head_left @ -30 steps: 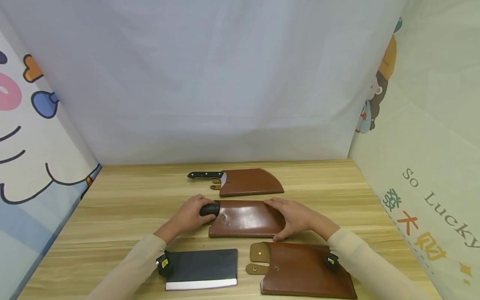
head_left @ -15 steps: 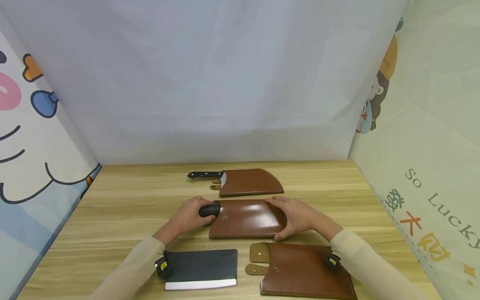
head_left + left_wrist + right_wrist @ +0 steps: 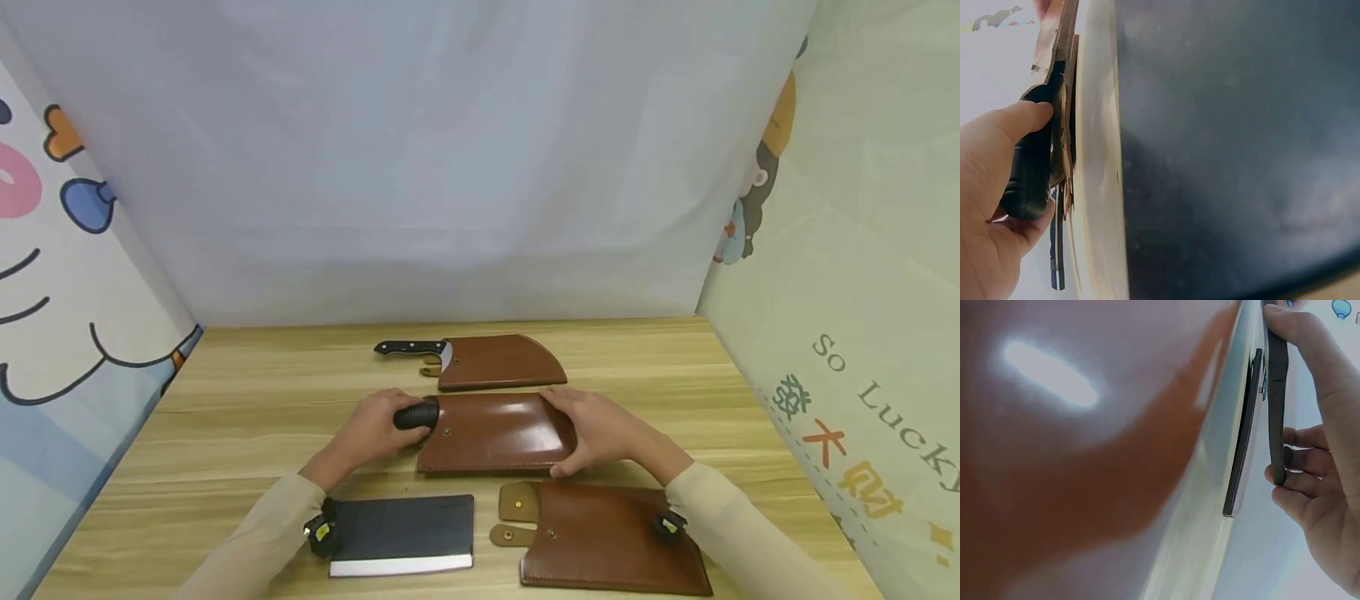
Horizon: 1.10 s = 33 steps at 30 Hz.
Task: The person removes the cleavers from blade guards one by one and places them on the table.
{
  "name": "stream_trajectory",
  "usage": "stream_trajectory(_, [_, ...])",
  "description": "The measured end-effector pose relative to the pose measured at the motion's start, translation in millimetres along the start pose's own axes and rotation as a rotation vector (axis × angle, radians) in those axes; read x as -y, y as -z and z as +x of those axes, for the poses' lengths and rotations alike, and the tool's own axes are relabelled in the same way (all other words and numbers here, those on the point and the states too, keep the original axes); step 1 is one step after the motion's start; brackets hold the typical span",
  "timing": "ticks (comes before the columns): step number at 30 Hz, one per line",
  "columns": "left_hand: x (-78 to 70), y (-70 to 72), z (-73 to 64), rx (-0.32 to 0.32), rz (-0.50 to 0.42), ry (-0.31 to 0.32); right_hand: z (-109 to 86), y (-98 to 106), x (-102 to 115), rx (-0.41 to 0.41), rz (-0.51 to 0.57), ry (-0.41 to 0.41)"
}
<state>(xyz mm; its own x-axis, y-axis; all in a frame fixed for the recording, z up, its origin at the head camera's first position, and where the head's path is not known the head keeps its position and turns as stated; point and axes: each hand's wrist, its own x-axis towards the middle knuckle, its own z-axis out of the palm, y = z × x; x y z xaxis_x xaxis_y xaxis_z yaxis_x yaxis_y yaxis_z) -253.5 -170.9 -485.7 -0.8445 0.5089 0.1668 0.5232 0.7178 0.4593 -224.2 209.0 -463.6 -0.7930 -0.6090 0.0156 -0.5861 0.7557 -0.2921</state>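
My left hand [image 3: 370,432] grips the black handle [image 3: 417,413] of a cleaver whose blade is hidden inside a glossy brown leather sheath [image 3: 495,433]. In the left wrist view, the thumb lies along this handle [image 3: 1030,178] and the fingers come round its other side. At the sheath's right end, my right hand [image 3: 603,432] holds it by its two long edges. The right wrist view shows thumb and fingers on the end of this sheath [image 3: 1277,412], which is held off the table.
Behind lies another cleaver in a brown sheath [image 3: 502,363], black riveted handle to the left. At the front left is a dark cleaver blade [image 3: 405,527], partly under my left wrist. A third brown sheath [image 3: 607,533], straps undone, lies on the wooden table [image 3: 225,417] beneath my right wrist.
The sheathed cleaver has risen slightly and its glossy highlight has shifted, with both hands staying on it. My right hand has moved a little to the right. The other things stay put.
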Motion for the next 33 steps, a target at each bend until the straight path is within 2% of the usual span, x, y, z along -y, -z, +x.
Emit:
stream_trajectory(18, [-2.4, 3.4, -5.8, -0.045, 0.019, -0.001, -1.8, 3, 10, -0.027, 0.0, -0.005])
stream_trajectory(33, [-0.9, 7.1, -12.2, -0.075, 0.018, -0.049, -7.6, -2, 18, -0.046, 0.018, -0.003])
